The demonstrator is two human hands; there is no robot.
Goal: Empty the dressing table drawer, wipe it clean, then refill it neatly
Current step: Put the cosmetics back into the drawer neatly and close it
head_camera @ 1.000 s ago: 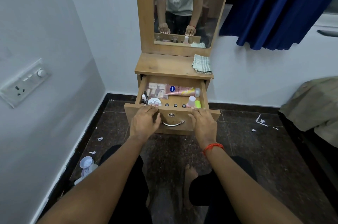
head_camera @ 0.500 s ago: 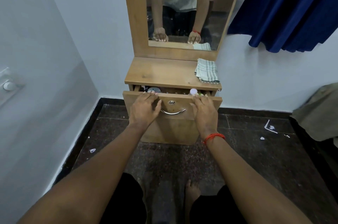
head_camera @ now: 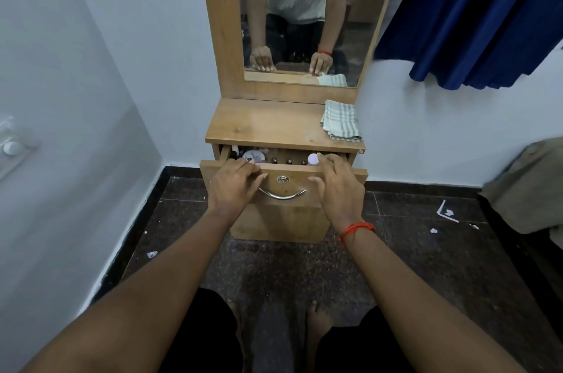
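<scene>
Two forearms reach out from the bottom of the view over a dark tiled floor (head_camera: pixel 426 250) dotted with scraps of paper. A red thread (head_camera: pixel 357 229) circles the right wrist. The left hand (head_camera: pixel 234 188) grips the drawer (head_camera: pixel 285 205) at the left of its front panel, fingers hooked over the top edge and thumb lying on the face. The right hand (head_camera: pixel 339 189) takes the right side the same way: arched fingers curl over the top edge, thumb pressed to the front, pinching the panel.

That drawer sits just under the top of the dressing table (head_camera: pixel 268 125), open by a narrow gap and no more. Its long axis runs left to right across the view, front panel facing the person, with a curved metal handle (head_camera: pixel 282 195) between the two hands.

Through the gap a round tin (head_camera: pixel 253 155) shows on the left and a white-capped bottle (head_camera: pixel 312 158) on the right, right beside the right fingertips. Between them sit what look like small dark caps, too small to make out.

On the tabletop's right rear corner lies a folded checked cloth (head_camera: pixel 341 121). Behind it rises the mirror (head_camera: pixel 304 37), reflecting both hands on the edge. At far right hangs a blue curtain (head_camera: pixel 475 16).
</scene>
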